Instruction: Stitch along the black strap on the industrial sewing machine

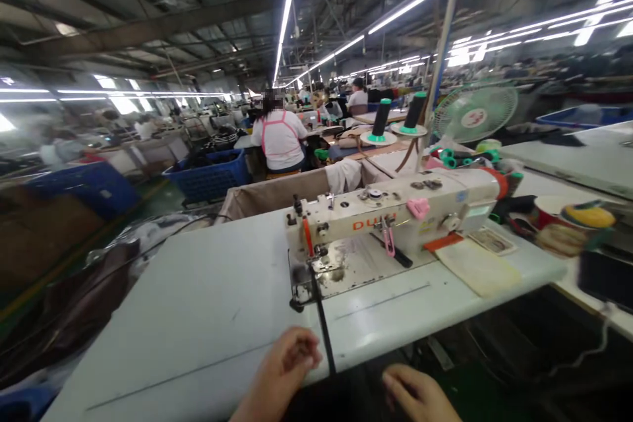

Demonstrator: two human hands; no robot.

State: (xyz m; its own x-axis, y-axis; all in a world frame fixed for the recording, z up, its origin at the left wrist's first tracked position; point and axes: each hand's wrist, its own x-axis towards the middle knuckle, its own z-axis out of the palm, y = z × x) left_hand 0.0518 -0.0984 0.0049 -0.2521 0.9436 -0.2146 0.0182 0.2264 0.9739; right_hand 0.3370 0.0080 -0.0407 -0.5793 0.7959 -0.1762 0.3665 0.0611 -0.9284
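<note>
A white sewing machine (pixel 366 221) stands on the pale table (pixel 198 290). From under its needle area a narrow black strip (pixel 322 323) runs toward me and over the table's front edge. Just left of this strip is my left hand (pixel 287 369), its fingers curled toward the thumb and nothing visible in them. My right hand (pixel 418 392) is lower right, in front of the table edge, with bent fingers partly lost against dark material; whether it holds anything is hidden. A pink clip (pixel 389 241) hangs on the machine's front.
Two black thread cones (pixel 380 120) stand behind the machine, near a green fan (pixel 475 112). A yellowish pad (pixel 477 267) lies at the right, with a dark phone-like slab (pixel 606 277) beyond. A co-worker (pixel 281 135) sits ahead by a blue crate (pixel 210 175).
</note>
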